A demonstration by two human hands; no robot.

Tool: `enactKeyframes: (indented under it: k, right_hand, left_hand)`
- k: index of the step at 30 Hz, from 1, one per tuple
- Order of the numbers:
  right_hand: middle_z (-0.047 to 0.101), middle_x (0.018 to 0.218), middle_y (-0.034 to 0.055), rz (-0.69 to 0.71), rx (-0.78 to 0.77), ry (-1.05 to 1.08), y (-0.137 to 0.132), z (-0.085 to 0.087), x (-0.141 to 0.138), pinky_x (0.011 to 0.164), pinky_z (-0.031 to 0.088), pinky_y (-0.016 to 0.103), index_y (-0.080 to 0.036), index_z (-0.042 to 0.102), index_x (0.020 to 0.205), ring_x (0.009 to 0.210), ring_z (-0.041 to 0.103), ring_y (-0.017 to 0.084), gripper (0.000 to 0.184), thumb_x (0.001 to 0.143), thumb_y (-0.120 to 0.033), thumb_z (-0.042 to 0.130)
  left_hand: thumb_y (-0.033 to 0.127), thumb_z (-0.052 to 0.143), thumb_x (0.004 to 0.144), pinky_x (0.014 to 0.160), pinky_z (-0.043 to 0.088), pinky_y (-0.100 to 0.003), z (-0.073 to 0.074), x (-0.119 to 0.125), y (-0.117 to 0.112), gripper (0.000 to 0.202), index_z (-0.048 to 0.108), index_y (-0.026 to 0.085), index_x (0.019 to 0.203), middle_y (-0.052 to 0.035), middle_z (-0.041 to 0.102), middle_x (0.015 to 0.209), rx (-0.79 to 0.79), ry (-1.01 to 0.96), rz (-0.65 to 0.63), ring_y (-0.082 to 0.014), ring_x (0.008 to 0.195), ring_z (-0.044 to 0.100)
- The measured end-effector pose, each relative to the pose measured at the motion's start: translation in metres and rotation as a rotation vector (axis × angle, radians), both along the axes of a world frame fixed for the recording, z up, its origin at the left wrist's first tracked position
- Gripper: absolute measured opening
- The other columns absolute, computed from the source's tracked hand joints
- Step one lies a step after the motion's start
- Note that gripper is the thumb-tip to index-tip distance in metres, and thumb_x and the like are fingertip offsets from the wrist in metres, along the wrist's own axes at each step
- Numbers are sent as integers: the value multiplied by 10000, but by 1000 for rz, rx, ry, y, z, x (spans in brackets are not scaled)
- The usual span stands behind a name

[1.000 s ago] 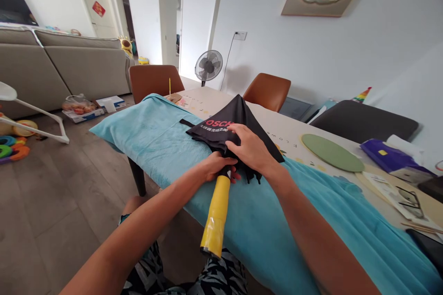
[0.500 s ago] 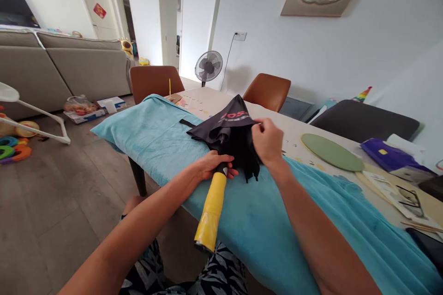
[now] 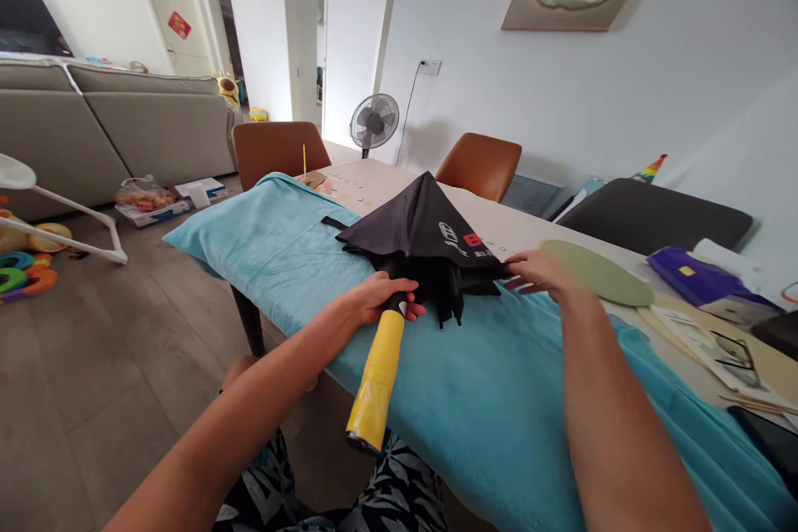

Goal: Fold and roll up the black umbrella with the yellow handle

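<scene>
The left hand (image 3: 387,297) clasps the black umbrella (image 3: 405,224), likely to steady it; the right hand (image 3: 541,273), loosely spread, is at its edge.

Left hand (image 3: 379,298) gripping black umbrella (image 3: 402,229), right hand (image 3: 542,271) at canopy edge (image 3: 483,268), 2 brown chairs (image 3: 280,154)

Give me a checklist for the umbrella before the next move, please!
1. Left hand gripping just above the yellow handle: ok.
2. Right hand firmly holding the edge of the black canopy: cannot tell; it's there, but blurred.
3. Canopy neatly folded: not ok, it flares out loosely.
4. Black strap wrapped around the canopy: not ok, it sticks out.
5. Glasses away from the canopy: ok, far right.
</scene>
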State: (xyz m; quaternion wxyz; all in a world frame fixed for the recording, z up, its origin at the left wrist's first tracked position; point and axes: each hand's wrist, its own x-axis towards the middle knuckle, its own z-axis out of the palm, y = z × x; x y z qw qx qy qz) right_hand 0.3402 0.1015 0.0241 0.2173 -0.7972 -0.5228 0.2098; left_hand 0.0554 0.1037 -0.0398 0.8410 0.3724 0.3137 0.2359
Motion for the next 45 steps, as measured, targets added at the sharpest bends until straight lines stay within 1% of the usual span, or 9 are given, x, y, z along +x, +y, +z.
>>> enactKeyframes:
  k: [3,6,8,10,13,16,26,40,45]
  right_hand:
    - [662,971,136,7,141,86,-9,24,-12,701,533,347,-124,615,972,847,649,238,299,688,-219,608]
    - [628,1088,114,30,534,-140,-16,48,-46,842,486,408,-154,607,1028,1000,592,256,342,688,-190,591]
    - [626,1103,73,172,814,-234,-19,54,-79,931,433,404,-183,613,1028,1055,565,218,303,754,-152,488]
    - [607,1158,42,448,891,-229,-19,50,-113,986,396,366,-202,595,1072,1112,534,170,364,792,-97,388]
    - [581,1219,40,783,753,-308,-11,29,-150,1029,346,379,-190,579,1120,1202,464,158,484,751,-7,326]
    - [592,1213,40,900,487,-413,0,8,-158,1038,295,467,-184,617,1063,1226,445,206,496,712,15,330]
    - [483,1336,63,893,246,-415,6,-21,-131,1075,253,430,-145,509,1250,1301,346,183,531,779,-25,296]
    - [397,1387,147,976,242,-555,15,-21,-140,1056,309,411,-84,415,1306,1327,285,236,555,753,-76,459]
    - [347,1417,139,1010,181,-602,17,-20,-143,1059,288,438,-103,361,1335,1346,232,241,642,713,-74,516]
  left_hand:
    - [158,539,817,461,516,-248,1,0,-1,252,503,87,579,-97,597,519,15,-3,28,-185,506,637]
    - [171,528,827,440,507,-247,3,0,-2,260,505,84,584,-119,615,546,15,29,1,-170,459,617]
    - [168,529,827,441,507,-246,3,0,-2,259,501,88,583,-114,610,539,21,32,0,-167,458,614]
    - [161,535,824,440,506,-239,3,0,-2,253,496,91,584,-92,592,521,26,22,6,-163,466,615]
    - [135,552,807,429,504,-239,2,0,-2,200,499,93,619,-43,557,514,32,-24,29,-168,488,621]
    - [96,558,790,419,502,-249,0,0,-1,119,511,96,681,-5,530,522,32,-82,66,-172,495,622]
    - [41,563,748,442,494,-235,-2,0,3,118,515,94,653,-6,526,535,23,-76,25,-128,475,585]
    - [52,519,679,542,505,-266,-1,-8,4,52,550,93,676,-69,598,601,38,-210,-32,-164,577,622]
    - [108,473,664,540,508,-281,1,-14,6,92,557,88,697,-70,593,614,-131,-278,-52,-185,620,629]
